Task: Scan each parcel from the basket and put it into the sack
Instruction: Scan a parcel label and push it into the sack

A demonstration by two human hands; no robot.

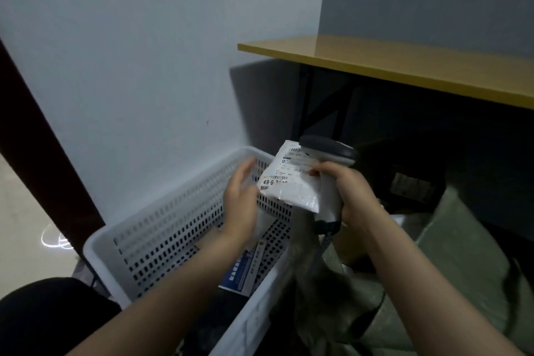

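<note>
Parcel (289,182), a white plastic mailer with a printed label facing up at me, is held in the air above the far end of the basket (161,228), not in the sack (450,243). My right hand (349,191) has its grip clenched round the pale handle of the scanner (329,149), and its thumb pins the right edge of the parcel against that handle. The scanner's dark head shows just over the parcel's top edge, and its cord (325,243) hangs down from the handle. My left hand (239,199) has a released grip, fingers straight and blurred, right at the parcel's lower left corner; I cannot tell whether it touches. The white perforated basket stands along the wall (144,52), with a blue-printed packet (242,272) lying on its floor under my left forearm. The olive sack sits just to the right of the basket, below my right arm. A yellow tabletop (404,66) juts out above and beyond it
</note>
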